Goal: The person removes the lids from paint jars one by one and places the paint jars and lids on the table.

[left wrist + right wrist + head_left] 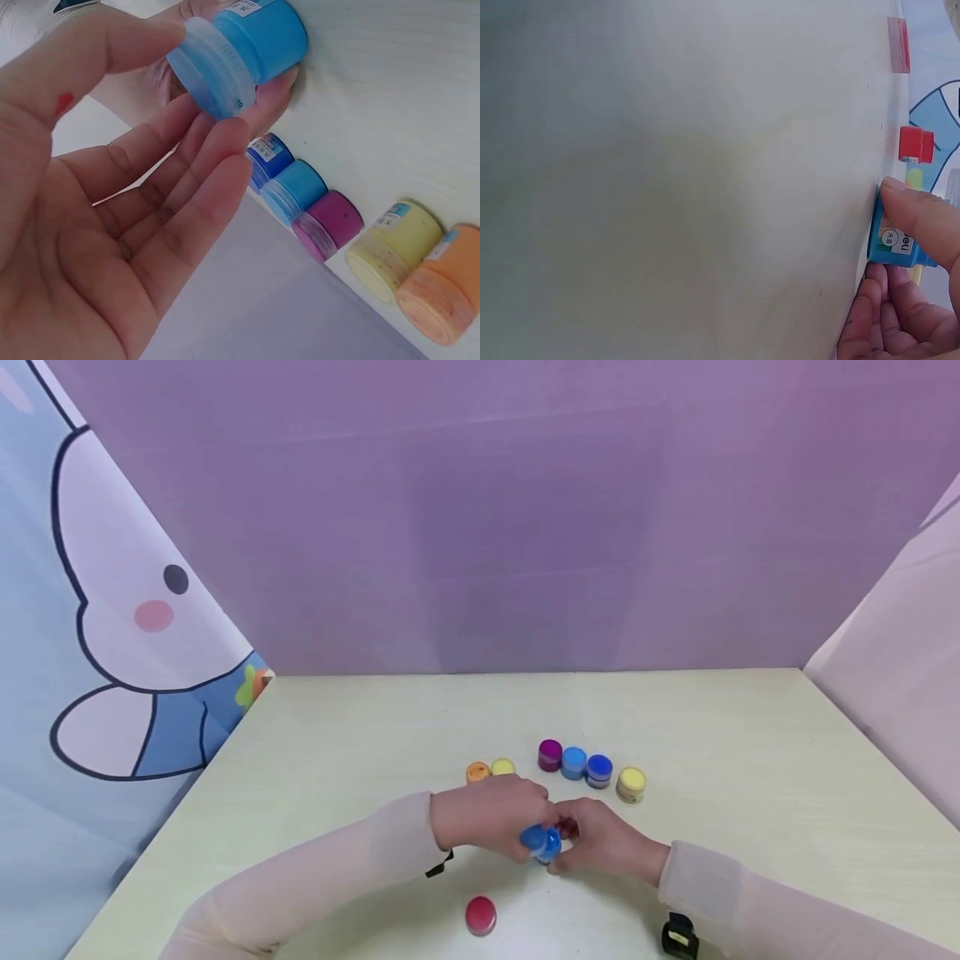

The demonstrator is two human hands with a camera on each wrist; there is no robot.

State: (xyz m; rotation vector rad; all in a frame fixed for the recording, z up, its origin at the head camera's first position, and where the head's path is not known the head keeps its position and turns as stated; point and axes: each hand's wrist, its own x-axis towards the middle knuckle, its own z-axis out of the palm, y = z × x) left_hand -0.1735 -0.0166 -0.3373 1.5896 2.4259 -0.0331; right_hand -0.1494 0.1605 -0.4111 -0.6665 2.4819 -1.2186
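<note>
My left hand (495, 814) pinches the lid (210, 67) of a light blue paint jar between thumb and fingertips. That lid sits tilted at the jar's mouth in the head view. My right hand (603, 839) grips the body of the light blue paint jar (270, 34) low down, thumb on one side and fingers on the other. The jar (892, 238) stands on the table with its label showing in the right wrist view. A red-lidded jar (481, 915) stands nearer to me, left of both hands.
Beyond my hands stand an orange jar (477, 772), a yellow jar (503, 767), a purple jar (550, 755), another light blue jar (573, 762), a dark blue jar (598, 771) and a second yellow jar (631, 784). A purple cloth wall (525, 527) rises behind the table (360, 735).
</note>
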